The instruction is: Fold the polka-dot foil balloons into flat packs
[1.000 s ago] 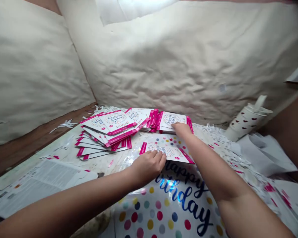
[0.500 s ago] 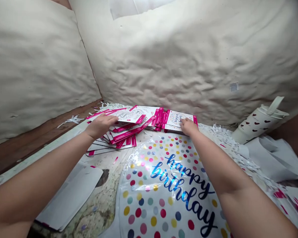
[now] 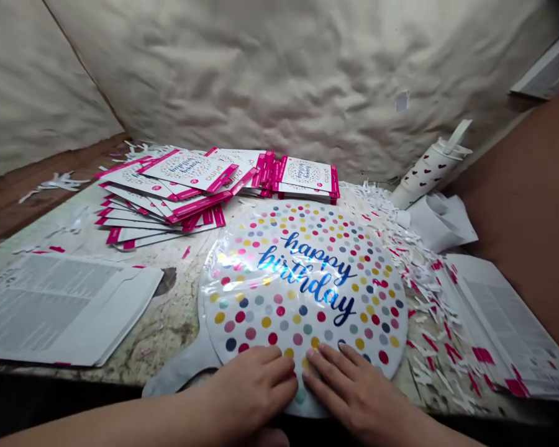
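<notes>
A flat round foil balloon (image 3: 302, 279), white with coloured dots and blue "happy birthday" lettering, lies on the table in front of me. My left hand (image 3: 254, 388) rests on its near edge with fingers curled down on the foil. Beside it my right hand (image 3: 351, 388) lies flat on the same edge, fingers stretched out. The two hands almost touch. Neither hand holds anything.
A spread pile of pink-and-white packaged cards (image 3: 168, 186) and a neater stack (image 3: 306, 178) lie behind the balloon. A printed sheet (image 3: 60, 307) lies left, more papers (image 3: 503, 323) right. Paper shreds (image 3: 419, 273) are scattered about. A white heart-patterned tumbler (image 3: 428, 171) lies tipped at the back right.
Both hands have drawn back from the card piles to the balloon's near edge. The view has shifted, and the whole balloon now shows.
</notes>
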{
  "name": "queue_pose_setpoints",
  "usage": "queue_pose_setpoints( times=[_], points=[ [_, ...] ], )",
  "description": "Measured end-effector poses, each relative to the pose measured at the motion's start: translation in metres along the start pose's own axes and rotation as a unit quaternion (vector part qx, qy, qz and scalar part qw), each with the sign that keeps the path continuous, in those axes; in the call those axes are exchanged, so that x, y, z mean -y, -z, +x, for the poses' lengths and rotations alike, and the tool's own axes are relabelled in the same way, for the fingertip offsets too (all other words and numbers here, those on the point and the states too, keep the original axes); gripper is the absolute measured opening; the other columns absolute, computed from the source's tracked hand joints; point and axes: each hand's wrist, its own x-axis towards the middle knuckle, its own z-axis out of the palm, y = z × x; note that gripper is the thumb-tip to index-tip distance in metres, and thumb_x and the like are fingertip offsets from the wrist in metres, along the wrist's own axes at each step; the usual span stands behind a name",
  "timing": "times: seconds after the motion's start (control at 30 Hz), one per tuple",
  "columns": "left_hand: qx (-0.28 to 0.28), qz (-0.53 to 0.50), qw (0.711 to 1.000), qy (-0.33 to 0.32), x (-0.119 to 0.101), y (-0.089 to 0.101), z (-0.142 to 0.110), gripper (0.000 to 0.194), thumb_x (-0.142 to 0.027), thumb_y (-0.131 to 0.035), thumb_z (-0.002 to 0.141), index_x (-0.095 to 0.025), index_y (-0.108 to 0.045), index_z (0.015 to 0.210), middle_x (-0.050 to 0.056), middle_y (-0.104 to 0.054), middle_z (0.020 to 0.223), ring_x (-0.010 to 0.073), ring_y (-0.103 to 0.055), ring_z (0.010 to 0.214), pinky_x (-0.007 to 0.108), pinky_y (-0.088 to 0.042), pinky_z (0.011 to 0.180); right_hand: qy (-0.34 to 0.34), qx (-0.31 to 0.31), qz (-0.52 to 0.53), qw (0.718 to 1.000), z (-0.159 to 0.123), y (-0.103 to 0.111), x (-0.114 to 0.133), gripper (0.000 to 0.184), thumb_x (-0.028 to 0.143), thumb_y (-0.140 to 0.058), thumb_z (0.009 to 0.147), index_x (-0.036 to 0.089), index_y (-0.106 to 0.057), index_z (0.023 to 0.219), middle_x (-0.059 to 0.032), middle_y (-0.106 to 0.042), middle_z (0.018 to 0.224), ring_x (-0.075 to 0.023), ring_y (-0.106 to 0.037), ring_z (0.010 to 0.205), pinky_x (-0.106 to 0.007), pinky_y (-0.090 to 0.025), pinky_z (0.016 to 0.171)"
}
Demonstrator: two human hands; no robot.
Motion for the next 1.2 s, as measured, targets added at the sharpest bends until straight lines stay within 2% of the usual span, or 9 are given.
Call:
queue_pose_setpoints(
  times=[0.13, 0.27, 0.4, 0.53, 0.7, 0.87, 0.97, 1.1, 1.2],
  points=[
    [0.028, 0.088, 0.996, -0.002, -0.010, -0.013, 0.010, 0.015, -0.020, -0.053, 0.079, -0.013, -0.062, 0.089, 0.007, -0.061, 0.079, 0.0211, -0.054, 0.069, 0.031, -0.044, 0.059, -0.100, -0.058, 0.067, 0.991, -0.016, -0.018, 0.015, 0.034, 0.011, -0.040, 0.086, 0.014, -0.058, 0.114, -0.0113, -0.066, 0.108, -0.0198, -0.062, 0.097, -0.031, -0.050, 0.082],
    [0.047, -0.065, 0.993, 0.090, -0.007, 0.005, 0.013, 0.011, -0.012, -0.052, 0.077, -0.016, -0.062, 0.074, 0.003, -0.061, 0.074, 0.0150, -0.054, 0.066, 0.023, -0.040, 0.057, -0.240, -0.048, 0.218, 0.945, -0.013, -0.009, 0.009, 0.021, 0.008, -0.050, 0.078, 0.021, -0.065, 0.081, -0.0012, -0.068, 0.082, -0.0138, -0.061, 0.077, -0.024, -0.048, 0.069],
    [0.129, -0.334, 0.903, 0.238, 0.018, 0.027, 0.024, 0.014, -0.031, -0.058, 0.075, -0.017, -0.063, 0.074, -0.002, -0.059, 0.066, 0.0116, -0.053, 0.061, 0.019, -0.038, 0.053, -0.323, -0.001, 0.299, 0.898, -0.002, 0.004, 0.000, 0.016, 0.004, -0.061, 0.064, 0.018, -0.055, 0.062, 0.0030, -0.056, 0.065, -0.0115, -0.053, 0.064, -0.020, -0.041, 0.057],
    [0.141, -0.409, 0.858, 0.277, 0.036, 0.032, 0.043, 0.024, -0.038, -0.062, 0.069, -0.016, -0.059, 0.074, -0.002, -0.058, 0.064, 0.0116, -0.052, 0.058, 0.019, -0.036, 0.050, -0.316, 0.047, 0.382, 0.867, 0.013, 0.008, -0.004, 0.030, 0.032, -0.075, 0.062, 0.020, -0.060, 0.085, 0.0021, -0.059, 0.078, -0.0127, -0.054, 0.069, -0.021, -0.041, 0.058],
    [0.076, -0.155, 0.961, 0.218, 0.032, 0.057, 0.027, 0.022, -0.024, -0.049, 0.075, -0.019, -0.057, 0.095, 0.000, -0.061, 0.072, 0.0147, -0.055, 0.064, 0.022, -0.040, 0.056, -0.320, -0.055, 0.332, 0.886, 0.027, 0.002, -0.004, 0.017, 0.023, -0.049, 0.085, 0.018, -0.060, 0.074, -0.0004, -0.059, 0.070, -0.0129, -0.054, 0.068, -0.024, -0.041, 0.064],
    [-0.108, 0.113, 0.961, 0.229, 0.052, 0.100, -0.031, 0.069, -0.039, -0.055, 0.077, -0.015, -0.028, 0.136, 0.013, -0.046, 0.131, 0.0297, -0.046, 0.115, 0.043, -0.039, 0.093, -0.342, -0.165, 0.330, 0.864, 0.022, 0.008, -0.006, 0.015, 0.021, -0.046, 0.085, 0.019, -0.059, 0.078, -0.0011, -0.061, 0.074, -0.0135, -0.057, 0.070, -0.024, -0.044, 0.065],
    [-0.085, 0.051, 0.981, 0.164, 0.059, 0.078, -0.041, 0.080, -0.041, -0.058, 0.076, -0.016, -0.018, 0.141, 0.011, -0.036, 0.141, 0.0281, -0.039, 0.124, 0.044, -0.036, 0.099, -0.298, -0.186, 0.283, 0.892, 0.019, 0.005, 0.010, 0.015, 0.016, -0.045, 0.082, 0.019, -0.060, 0.084, -0.0034, -0.064, 0.078, -0.0153, -0.059, 0.074, -0.027, -0.048, 0.069],
    [-0.077, 0.037, 0.991, 0.105, 0.061, 0.006, -0.040, 0.045, -0.017, -0.039, 0.084, -0.022, -0.049, 0.127, 0.005, -0.054, 0.128, 0.0222, -0.050, 0.117, 0.036, -0.041, 0.098, -0.215, -0.145, 0.127, 0.958, 0.003, -0.022, 0.026, 0.050, 0.005, -0.044, 0.067, 0.014, -0.056, 0.115, -0.0125, -0.059, 0.117, -0.0279, -0.052, 0.111, -0.042, -0.047, 0.090],
    [-0.131, 0.050, 0.988, 0.066, 0.069, -0.027, -0.047, 0.046, -0.021, -0.040, 0.085, -0.030, -0.047, 0.130, 0.000, -0.053, 0.130, 0.0216, -0.049, 0.119, 0.034, -0.040, 0.101, -0.339, -0.104, -0.010, 0.935, -0.027, -0.041, 0.004, 0.065, -0.001, -0.037, 0.068, 0.005, -0.042, 0.132, -0.0187, -0.046, 0.133, -0.0311, -0.041, 0.125, -0.047, -0.043, 0.096]
  ],
)
